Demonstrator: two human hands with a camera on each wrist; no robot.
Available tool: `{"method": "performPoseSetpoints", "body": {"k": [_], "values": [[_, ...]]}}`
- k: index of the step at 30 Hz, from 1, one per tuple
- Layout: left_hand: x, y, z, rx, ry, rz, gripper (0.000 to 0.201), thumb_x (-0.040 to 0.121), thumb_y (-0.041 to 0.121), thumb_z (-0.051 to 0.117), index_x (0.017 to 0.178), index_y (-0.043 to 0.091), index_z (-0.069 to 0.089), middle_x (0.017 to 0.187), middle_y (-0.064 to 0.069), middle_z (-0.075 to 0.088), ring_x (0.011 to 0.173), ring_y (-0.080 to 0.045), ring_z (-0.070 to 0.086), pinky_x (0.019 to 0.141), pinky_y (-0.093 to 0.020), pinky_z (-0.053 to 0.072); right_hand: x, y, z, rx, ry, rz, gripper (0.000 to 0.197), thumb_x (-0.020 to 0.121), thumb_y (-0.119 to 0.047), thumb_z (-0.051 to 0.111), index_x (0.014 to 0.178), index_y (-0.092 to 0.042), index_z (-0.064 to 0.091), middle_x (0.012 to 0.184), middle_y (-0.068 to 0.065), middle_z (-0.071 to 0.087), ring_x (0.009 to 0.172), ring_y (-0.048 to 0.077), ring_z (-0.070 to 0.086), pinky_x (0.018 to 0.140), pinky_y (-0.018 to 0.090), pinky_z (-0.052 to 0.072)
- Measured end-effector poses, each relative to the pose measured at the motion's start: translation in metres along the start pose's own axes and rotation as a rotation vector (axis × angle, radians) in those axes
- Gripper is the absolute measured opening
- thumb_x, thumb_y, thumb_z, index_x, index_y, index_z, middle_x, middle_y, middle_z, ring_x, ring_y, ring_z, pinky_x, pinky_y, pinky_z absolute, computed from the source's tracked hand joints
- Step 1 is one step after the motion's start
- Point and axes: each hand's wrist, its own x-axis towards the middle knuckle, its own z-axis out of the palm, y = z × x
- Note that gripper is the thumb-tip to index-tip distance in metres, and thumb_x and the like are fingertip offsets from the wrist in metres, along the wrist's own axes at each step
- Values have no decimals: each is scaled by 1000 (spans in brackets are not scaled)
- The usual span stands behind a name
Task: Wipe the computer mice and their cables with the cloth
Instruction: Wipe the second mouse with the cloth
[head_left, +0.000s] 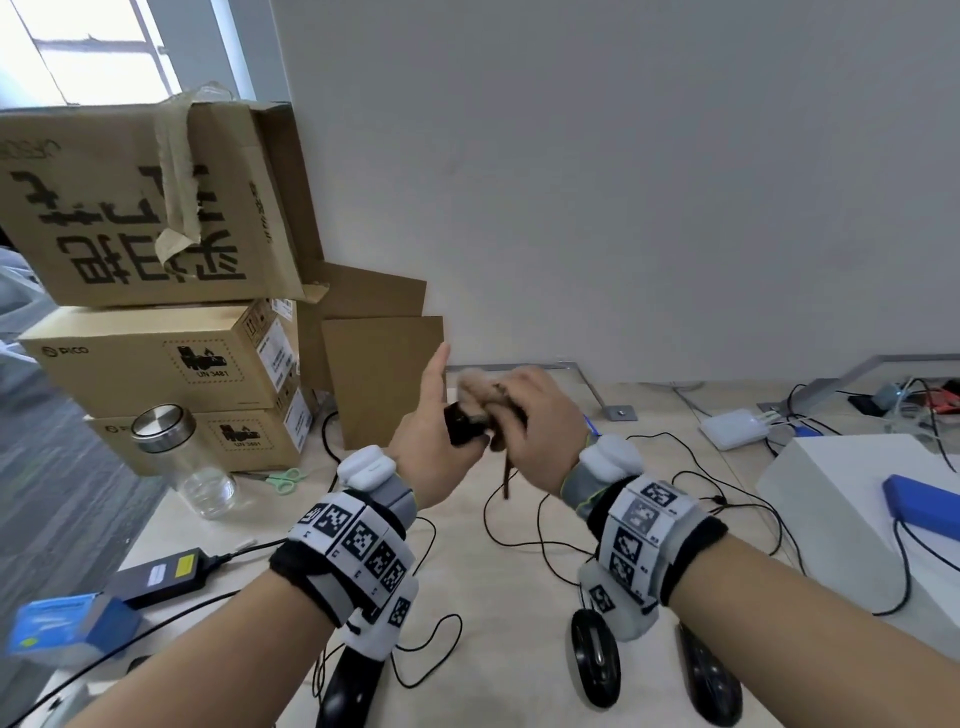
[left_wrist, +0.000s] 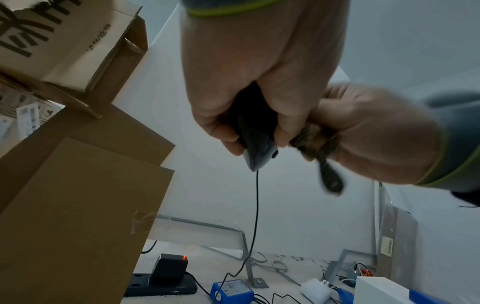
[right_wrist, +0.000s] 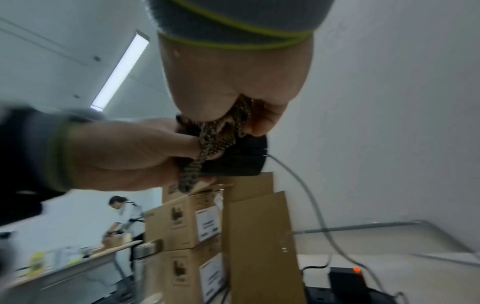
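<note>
Left hand (head_left: 431, 457) grips black corded mouse (left_wrist: 255, 142) lifted off counter (head_left: 467, 582) for access; right hand (head_left: 540, 415) clutches bunched brown patterned cloth (right_wrist: 215, 133), rubbing its side.

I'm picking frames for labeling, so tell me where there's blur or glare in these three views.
Head view: window blown out, cloth smeared. Left wrist view: right hand and the cloth's dangling end motion-blurred, mouse sharper. Right wrist view: left hand and background soft, ceiling light glaring.
</note>
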Motion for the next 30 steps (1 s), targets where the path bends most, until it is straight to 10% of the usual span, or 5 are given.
{"method": "performPoseSetpoints", "body": {"k": [11, 15, 20, 26, 30], "values": [[-3, -5, 3, -81, 4, 26, 99, 83, 23, 72, 150, 44, 3, 105, 12, 66, 85, -16, 65, 79, -32, 52, -4, -1, -1, -16, -8, -34, 22, 94, -19, 50, 108, -14, 67, 102, 3, 63, 97, 19, 55, 79, 22, 41], [-5, 3, 0, -611, 47, -158, 58, 88, 13, 68, 135, 36, 42, 130, -4, 56, 104, -31, 66, 87, -46, 57, 4, 24, -20, 92, 146, 424, 10, 95, -17, 56, 90, -13, 63, 86, 1, 60, 87, 23, 56, 73, 27, 36], [-4, 16, 0, -1275, -27, -462, 21, 94, 12, 60, 114, 7, 59, 115, -21, 63, 93, -35, 69, 72, -41, 62, 1, -7, -14, 360, 168, 449, 14, 95, -16, 56, 83, -15, 63, 70, -9, 57, 65, 5, 52, 66, 23, 44], [-5, 7, 11, -462, -62, -224, 34, 100, 34, 48, 119, 8, 60, 97, -14, 63, 72, -23, 63, 68, -50, 59, 6, -10, -8, 522, 266, 573, 21, 96, -20, 56, 77, -11, 60, 71, -1, 60, 67, 13, 55, 69, 37, 53], [-7, -2, 16, -302, -110, -82, 67, 96, 48, 50, 150, 29, 16, 124, 3, 49, 93, -18, 56, 80, -40, 51, 5, -17, -10, 548, 245, 548, 20, 96, -19, 57, 77, -17, 64, 71, -4, 64, 67, 9, 56, 67, 28, 51]]}}
